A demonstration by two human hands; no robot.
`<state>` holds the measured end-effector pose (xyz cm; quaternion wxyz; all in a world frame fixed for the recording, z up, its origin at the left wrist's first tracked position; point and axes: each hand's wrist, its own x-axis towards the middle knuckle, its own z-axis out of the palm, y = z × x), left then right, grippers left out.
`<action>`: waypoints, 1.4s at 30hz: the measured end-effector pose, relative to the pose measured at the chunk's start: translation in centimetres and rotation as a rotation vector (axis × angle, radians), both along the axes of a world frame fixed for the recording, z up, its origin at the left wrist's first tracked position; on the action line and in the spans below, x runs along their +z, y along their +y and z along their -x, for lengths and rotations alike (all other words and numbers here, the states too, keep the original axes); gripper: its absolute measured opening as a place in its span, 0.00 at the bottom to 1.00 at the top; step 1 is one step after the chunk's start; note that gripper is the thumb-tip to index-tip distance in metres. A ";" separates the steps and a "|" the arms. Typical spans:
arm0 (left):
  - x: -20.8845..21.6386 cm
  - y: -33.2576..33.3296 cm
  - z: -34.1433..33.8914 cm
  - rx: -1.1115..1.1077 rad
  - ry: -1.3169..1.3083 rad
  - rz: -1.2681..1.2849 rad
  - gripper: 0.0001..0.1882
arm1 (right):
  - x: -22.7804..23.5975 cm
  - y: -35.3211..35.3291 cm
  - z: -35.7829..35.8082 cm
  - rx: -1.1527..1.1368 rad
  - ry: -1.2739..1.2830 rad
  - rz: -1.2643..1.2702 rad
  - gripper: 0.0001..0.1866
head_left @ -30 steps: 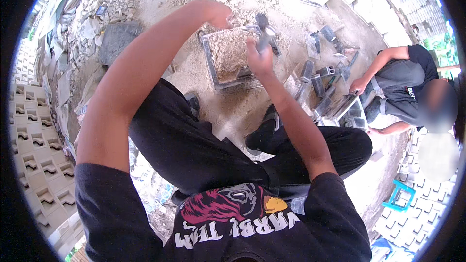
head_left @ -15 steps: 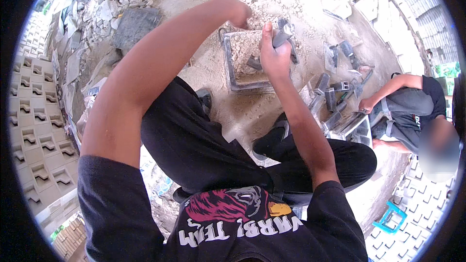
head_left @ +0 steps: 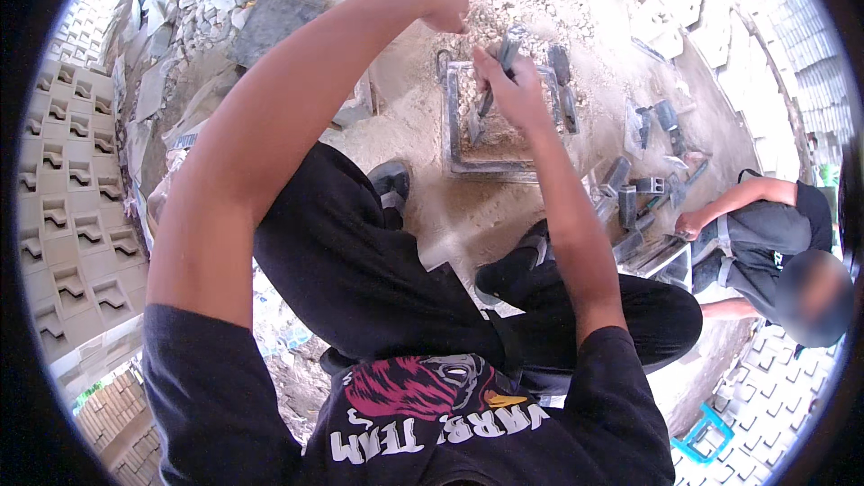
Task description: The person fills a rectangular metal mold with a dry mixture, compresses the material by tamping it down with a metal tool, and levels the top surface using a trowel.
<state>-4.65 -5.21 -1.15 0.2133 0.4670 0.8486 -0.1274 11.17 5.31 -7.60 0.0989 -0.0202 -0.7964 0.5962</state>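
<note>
On the ground ahead lies a square, dark-rimmed mould (head_left: 490,168) holding crumbly beige mix (head_left: 504,137). My right hand (head_left: 519,94) is over it, closed around the handle of a trowel-like tool (head_left: 477,126). The tool's narrow grey blade points down at the mix, and its handle end sticks up past my thumb. My left hand (head_left: 443,7) hangs beyond the mould's far left corner, above loose crumbs, with its fingers bent together. Whatever those fingers hold, if anything, is hidden. Against the mould's right side rest a dark block (head_left: 559,65) and a thin dark bar (head_left: 569,111).
To the right, several dark metal mould pieces (head_left: 627,205) lie near a crouching person (head_left: 765,216). Rubble (head_left: 216,0) and a dark slab (head_left: 274,27) are at the far left. Patterned pale blocks (head_left: 81,171) are stacked along the left, and a blue stool (head_left: 706,434) stands lower right.
My right hand has turned the tool more upright, bringing its blade into clearer sight over the mix. The view has shifted, so the mould sits farther right. My left hand remains beyond the far corner.
</note>
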 end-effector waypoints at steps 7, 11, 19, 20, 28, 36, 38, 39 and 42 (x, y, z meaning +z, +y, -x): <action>-0.4 -2.8 0.3 0.072 -0.002 -0.080 0.24 | 3.1 -1.3 1.0 -0.136 0.115 0.424 0.22; -0.7 -2.2 1.6 0.038 -0.029 -0.083 0.27 | -1.2 -1.5 -0.5 -0.150 0.228 0.288 0.22; -1.1 -3.2 2.2 -0.009 0.041 -0.179 0.24 | -0.3 -2.0 -1.8 -0.038 0.258 0.393 0.18; -1.2 -3.1 1.9 -0.006 0.017 -0.156 0.24 | -1.4 -2.3 -1.7 -0.081 0.186 0.379 0.18; -1.2 0.2 -0.4 0.026 -0.037 -0.048 0.23 | -2.2 -1.7 -2.9 -0.125 0.174 0.357 0.17; -0.4 1.3 -0.9 0.009 -0.019 0.069 0.26 | -2.0 0.6 -3.8 -0.169 0.129 0.424 0.17; -1.7 1.2 -0.2 -0.025 0.016 -0.015 0.26 | -1.7 0.9 -2.9 -0.183 0.092 0.487 0.17; -1.4 1.3 -0.5 -0.014 0.024 -0.008 0.26 | -1.5 1.1 -2.6 -0.118 0.166 0.369 0.19; -1.2 1.6 -1.0 0.020 0.039 -0.003 0.26 | -2.0 -0.3 -4.5 -0.308 0.153 0.308 0.17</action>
